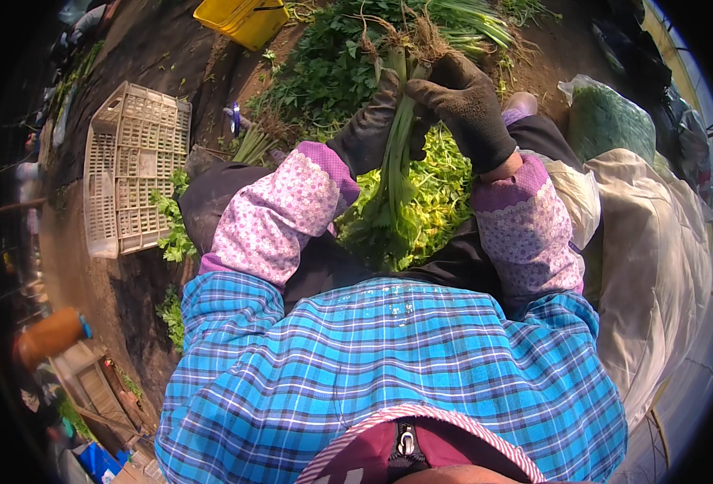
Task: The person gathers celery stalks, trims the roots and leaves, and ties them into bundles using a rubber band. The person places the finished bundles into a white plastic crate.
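Note:
Dark work gloves cover both hands. My left hand (371, 124) is closed around the stalks of a bunch of celery (397, 151), held with its roots away from me and its leaves hanging towards my lap. At the upper stalks, just below the brown roots (423, 39), my right hand (462, 106) grips the same bunch with thumb and fingers. Yellow-green leaves (441, 199) lie in a heap between my legs, beneath the bunch. Beyond my hands is a pile of leafy green celery (326, 78), with more rooted stalks (477, 21) at its far right.
A white plastic crate (135, 169) lies to the left, and a yellow container (244, 21) stands at the far left of the pile. Rooted stalks (256, 142) lie near my left knee. On the right are a green wrapped bundle (613, 121) and pale fabric (640, 242).

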A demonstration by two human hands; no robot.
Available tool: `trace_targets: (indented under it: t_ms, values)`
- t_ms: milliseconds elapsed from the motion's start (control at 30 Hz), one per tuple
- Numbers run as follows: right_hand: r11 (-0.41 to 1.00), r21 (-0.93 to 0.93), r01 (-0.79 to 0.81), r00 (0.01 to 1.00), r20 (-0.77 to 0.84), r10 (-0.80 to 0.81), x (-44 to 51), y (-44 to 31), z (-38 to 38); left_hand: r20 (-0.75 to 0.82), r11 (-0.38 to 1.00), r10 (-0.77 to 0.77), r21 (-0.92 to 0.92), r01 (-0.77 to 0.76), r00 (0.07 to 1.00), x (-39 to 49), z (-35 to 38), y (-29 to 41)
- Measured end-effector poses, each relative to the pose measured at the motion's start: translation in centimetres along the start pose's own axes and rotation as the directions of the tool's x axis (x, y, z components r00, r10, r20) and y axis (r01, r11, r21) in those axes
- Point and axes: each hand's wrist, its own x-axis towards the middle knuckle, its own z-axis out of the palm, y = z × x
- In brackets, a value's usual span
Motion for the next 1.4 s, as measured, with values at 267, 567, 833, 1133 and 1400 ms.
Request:
trace_targets:
  t_ms: [267,567,833,1133,1400]
  values:
    - [0.930,-0.361,0.064,0.942,-0.286,-0.175,0.4,-0.4,-1.3,-0.216,0.984,-0.164,-0.110,0.143,0.962,-0.9,1.5,1.4]
    - [0.758,0.434,-0.486,0.860,0.390,0.328,-0.8,3.7,-0.7,0.129,0.953,-0.271,-0.103,0.284,0.954,-1.3,1.6,0.1]
    - [0.837,0.365,-0.408,0.795,0.593,0.129,-0.6,4.8,-2.4,0.292,0.896,-0.290,-0.251,0.366,0.911,-0.9,-0.2,-0.1]
    - [0.772,0.540,-0.336,0.852,0.523,0.005,-0.9,6.4,-1.8,0.180,0.924,-0.282,-0.213,0.317,0.942,-0.8,-0.5,-1.5]
    - [0.645,0.633,-0.428,0.891,0.414,0.185,0.7,7.2,-4.9,-0.305,0.935,0.267,0.310,-0.170,0.914,-0.1,-1.5,-0.2]
